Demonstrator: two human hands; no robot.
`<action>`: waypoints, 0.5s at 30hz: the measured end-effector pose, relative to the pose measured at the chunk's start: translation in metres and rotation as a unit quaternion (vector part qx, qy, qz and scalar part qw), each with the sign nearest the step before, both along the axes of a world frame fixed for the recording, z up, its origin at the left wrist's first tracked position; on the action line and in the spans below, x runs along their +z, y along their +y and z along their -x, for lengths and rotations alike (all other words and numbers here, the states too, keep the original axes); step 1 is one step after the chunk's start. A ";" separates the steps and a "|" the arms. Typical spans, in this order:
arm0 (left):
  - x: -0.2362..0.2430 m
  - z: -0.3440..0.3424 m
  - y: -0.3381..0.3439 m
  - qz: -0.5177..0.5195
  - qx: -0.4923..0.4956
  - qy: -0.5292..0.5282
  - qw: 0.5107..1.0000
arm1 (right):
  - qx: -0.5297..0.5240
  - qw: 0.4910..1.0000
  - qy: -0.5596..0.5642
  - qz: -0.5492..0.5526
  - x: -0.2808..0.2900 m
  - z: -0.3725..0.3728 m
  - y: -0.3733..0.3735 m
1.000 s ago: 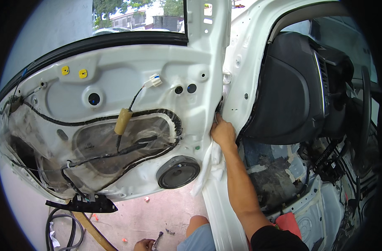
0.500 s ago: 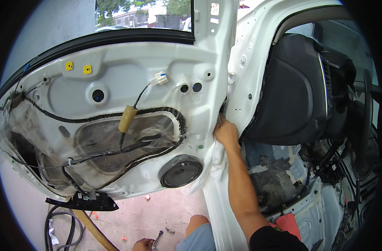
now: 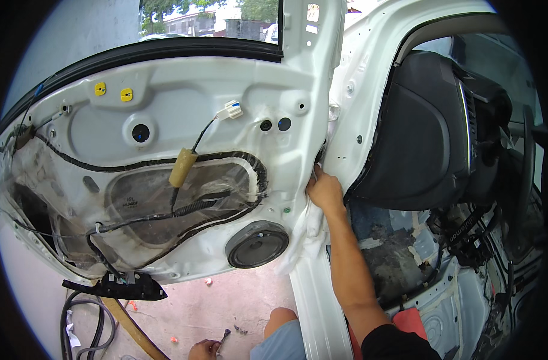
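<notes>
My right hand (image 3: 326,189) reaches into the gap between the white car door (image 3: 196,75) and the door pillar (image 3: 346,129). Its fingers are curled at a dark part (image 3: 320,153) in the hinge gap; what they grip there is hidden. Low in the picture, my left hand (image 3: 204,350) is closed round a slim tool with a dark, knobbed end (image 3: 226,333). The door's inner trim is off, showing a round black speaker (image 3: 257,245), a clear plastic sheet (image 3: 184,195), a wiring harness (image 3: 136,227) and a hanging white connector (image 3: 230,110).
Right of the pillar are the black dashboard side (image 3: 415,132) and a stripped cabin floor (image 3: 394,261). A black switch panel (image 3: 121,287) hangs below the door. Black hoses (image 3: 99,327) and a wooden strip (image 3: 133,329) are on the ground. A red cloth (image 3: 409,322) lies by my right arm.
The view has shifted slightly. My right hand keeps its place in the gap, and my left hand still holds the slim tool, its dark end now a little lower and further left.
</notes>
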State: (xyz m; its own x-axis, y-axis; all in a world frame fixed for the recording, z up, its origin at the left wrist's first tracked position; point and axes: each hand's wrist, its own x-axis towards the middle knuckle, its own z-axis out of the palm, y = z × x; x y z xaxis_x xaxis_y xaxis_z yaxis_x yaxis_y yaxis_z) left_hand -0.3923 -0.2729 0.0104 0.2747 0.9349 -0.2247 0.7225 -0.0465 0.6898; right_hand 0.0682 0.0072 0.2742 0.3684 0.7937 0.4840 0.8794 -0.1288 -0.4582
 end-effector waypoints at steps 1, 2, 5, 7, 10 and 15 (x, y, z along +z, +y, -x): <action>-0.001 0.000 0.000 -0.005 -0.004 0.004 1.000 | 0.002 1.000 -0.003 -0.002 -0.001 -0.001 0.001; -0.002 0.001 -0.001 -0.010 -0.009 0.007 1.000 | -0.007 1.000 -0.012 -0.021 -0.002 -0.002 0.002; -0.005 0.000 -0.003 -0.011 -0.009 -0.016 1.000 | 0.013 1.000 -0.021 0.012 -0.002 -0.004 0.003; -0.008 0.000 -0.003 -0.004 -0.006 -0.011 1.000 | 0.029 0.999 -0.042 0.015 -0.002 -0.005 0.002; -0.011 -0.001 -0.003 0.002 -0.017 0.000 1.000 | 0.015 0.999 -0.040 0.003 -0.003 -0.004 0.002; -0.012 0.001 -0.005 -0.001 -0.019 0.010 1.000 | 0.020 0.999 -0.023 0.027 -0.005 -0.002 0.005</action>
State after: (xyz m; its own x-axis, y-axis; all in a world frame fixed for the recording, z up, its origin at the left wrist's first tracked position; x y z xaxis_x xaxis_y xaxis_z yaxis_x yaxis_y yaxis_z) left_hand -0.3933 -0.2774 -0.0016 0.3060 0.9243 -0.2280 0.7335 -0.0762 0.6755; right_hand 0.0703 0.0126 0.2691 0.3135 0.8332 0.4555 0.9045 -0.1160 -0.4104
